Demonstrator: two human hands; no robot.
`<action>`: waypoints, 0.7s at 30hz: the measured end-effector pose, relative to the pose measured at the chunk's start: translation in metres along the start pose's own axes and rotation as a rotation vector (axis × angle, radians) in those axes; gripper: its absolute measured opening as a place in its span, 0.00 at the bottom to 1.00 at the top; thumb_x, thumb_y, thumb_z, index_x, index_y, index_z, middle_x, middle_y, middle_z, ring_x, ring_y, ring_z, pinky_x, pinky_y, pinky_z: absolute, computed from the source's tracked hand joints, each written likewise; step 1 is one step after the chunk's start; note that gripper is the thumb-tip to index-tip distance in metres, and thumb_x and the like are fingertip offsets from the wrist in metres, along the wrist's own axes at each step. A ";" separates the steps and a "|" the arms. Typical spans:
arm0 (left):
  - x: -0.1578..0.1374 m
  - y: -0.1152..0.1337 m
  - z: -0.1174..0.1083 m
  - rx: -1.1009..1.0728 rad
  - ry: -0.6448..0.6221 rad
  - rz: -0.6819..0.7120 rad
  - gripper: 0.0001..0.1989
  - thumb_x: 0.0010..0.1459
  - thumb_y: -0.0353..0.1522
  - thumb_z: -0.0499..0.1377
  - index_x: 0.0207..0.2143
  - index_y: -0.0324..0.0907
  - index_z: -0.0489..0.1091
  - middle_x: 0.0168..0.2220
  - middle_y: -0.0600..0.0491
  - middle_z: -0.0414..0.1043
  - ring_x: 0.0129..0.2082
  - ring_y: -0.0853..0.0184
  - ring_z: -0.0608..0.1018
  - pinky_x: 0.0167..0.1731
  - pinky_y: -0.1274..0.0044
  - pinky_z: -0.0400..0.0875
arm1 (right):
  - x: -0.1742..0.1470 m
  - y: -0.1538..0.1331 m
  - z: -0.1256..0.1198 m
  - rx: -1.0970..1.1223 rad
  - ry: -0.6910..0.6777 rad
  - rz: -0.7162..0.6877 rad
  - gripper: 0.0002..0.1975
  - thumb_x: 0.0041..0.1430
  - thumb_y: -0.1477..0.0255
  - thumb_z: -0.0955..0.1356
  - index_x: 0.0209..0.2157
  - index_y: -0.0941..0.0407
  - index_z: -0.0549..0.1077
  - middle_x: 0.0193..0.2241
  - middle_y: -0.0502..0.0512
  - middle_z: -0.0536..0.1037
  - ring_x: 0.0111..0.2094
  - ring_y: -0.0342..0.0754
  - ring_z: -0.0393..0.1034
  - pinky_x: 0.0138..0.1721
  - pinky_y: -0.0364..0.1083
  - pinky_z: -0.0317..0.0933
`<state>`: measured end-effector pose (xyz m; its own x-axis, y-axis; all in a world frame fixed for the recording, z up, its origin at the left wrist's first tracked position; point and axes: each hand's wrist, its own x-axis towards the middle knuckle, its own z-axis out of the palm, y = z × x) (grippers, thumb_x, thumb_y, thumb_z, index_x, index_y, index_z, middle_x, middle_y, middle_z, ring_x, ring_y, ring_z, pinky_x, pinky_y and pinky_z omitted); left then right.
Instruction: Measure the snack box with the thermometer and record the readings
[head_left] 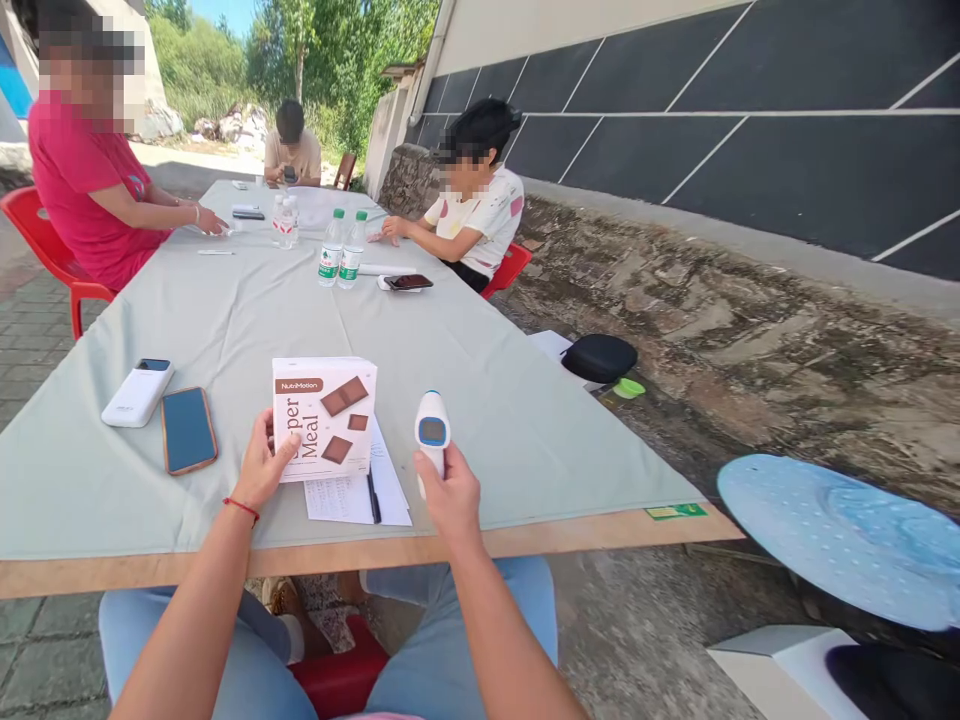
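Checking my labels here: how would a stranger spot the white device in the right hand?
Start at the near edge of the long cloth-covered table. There the right hand holds the device, just right of the printed box in the left hand. Unlike that box, it has a rounded head with a small blue-framed screen.

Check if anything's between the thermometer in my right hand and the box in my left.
Nothing visible stands between the thermometer in your right hand and the box in your left hand; the paper and pen lie on the table.
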<state>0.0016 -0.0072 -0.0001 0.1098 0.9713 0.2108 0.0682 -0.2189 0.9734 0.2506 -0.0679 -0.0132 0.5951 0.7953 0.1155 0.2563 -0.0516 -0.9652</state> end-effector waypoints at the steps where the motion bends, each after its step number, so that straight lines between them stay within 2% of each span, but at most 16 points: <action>1: 0.000 0.000 0.000 0.030 -0.019 -0.008 0.33 0.53 0.47 0.62 0.57 0.41 0.59 0.55 0.44 0.69 0.53 0.54 0.73 0.52 0.63 0.68 | -0.007 -0.008 0.001 0.073 -0.048 0.018 0.23 0.47 0.55 0.68 0.38 0.59 0.74 0.30 0.55 0.76 0.32 0.50 0.68 0.35 0.48 0.62; 3: -0.001 -0.001 0.000 0.071 -0.065 -0.027 0.36 0.54 0.47 0.62 0.60 0.42 0.56 0.56 0.44 0.68 0.55 0.53 0.72 0.54 0.62 0.66 | -0.022 -0.025 0.006 0.204 -0.156 0.052 0.20 0.46 0.55 0.69 0.32 0.58 0.73 0.23 0.51 0.73 0.27 0.47 0.65 0.31 0.46 0.61; 5: -0.001 -0.002 -0.001 0.100 -0.108 -0.036 0.38 0.53 0.46 0.63 0.62 0.42 0.54 0.58 0.44 0.67 0.56 0.52 0.71 0.55 0.61 0.65 | -0.035 -0.041 0.012 0.290 -0.272 0.053 0.17 0.48 0.56 0.69 0.30 0.57 0.71 0.22 0.49 0.72 0.26 0.46 0.64 0.30 0.45 0.61; 8: 0.000 -0.005 -0.002 0.121 -0.130 -0.030 0.39 0.52 0.45 0.64 0.62 0.42 0.55 0.57 0.43 0.68 0.55 0.51 0.71 0.53 0.60 0.66 | -0.049 -0.055 0.022 0.304 -0.392 -0.003 0.14 0.51 0.58 0.68 0.29 0.56 0.71 0.22 0.49 0.71 0.25 0.45 0.64 0.30 0.45 0.60; 11: 0.000 -0.004 -0.002 0.110 -0.133 -0.018 0.37 0.52 0.46 0.64 0.60 0.42 0.58 0.54 0.44 0.70 0.52 0.52 0.73 0.50 0.61 0.69 | -0.053 -0.058 0.030 0.265 -0.401 -0.046 0.14 0.53 0.58 0.67 0.27 0.55 0.69 0.22 0.48 0.70 0.24 0.44 0.62 0.29 0.44 0.59; 14: 0.001 0.000 -0.002 0.114 -0.134 0.006 0.35 0.52 0.46 0.64 0.59 0.42 0.60 0.53 0.45 0.71 0.52 0.53 0.74 0.50 0.63 0.69 | -0.051 -0.058 0.035 0.223 -0.411 -0.015 0.15 0.53 0.57 0.66 0.25 0.55 0.67 0.20 0.48 0.68 0.24 0.43 0.60 0.28 0.43 0.57; 18: 0.002 0.003 -0.003 0.089 -0.152 0.007 0.34 0.52 0.46 0.64 0.58 0.42 0.60 0.53 0.45 0.71 0.52 0.54 0.74 0.50 0.64 0.69 | -0.047 -0.064 0.038 0.153 -0.504 -0.023 0.16 0.55 0.57 0.65 0.24 0.55 0.67 0.20 0.48 0.70 0.25 0.45 0.63 0.30 0.44 0.59; 21: 0.002 0.003 -0.003 0.077 -0.164 0.018 0.34 0.53 0.46 0.63 0.58 0.41 0.59 0.54 0.44 0.71 0.52 0.55 0.74 0.51 0.64 0.68 | -0.047 -0.067 0.041 0.122 -0.501 -0.063 0.15 0.56 0.58 0.64 0.26 0.55 0.68 0.19 0.48 0.70 0.26 0.45 0.65 0.32 0.44 0.60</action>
<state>-0.0014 -0.0052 0.0036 0.2715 0.9405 0.2042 0.1400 -0.2485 0.9585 0.1745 -0.0776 0.0363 0.1365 0.9877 0.0766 0.1716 0.0526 -0.9838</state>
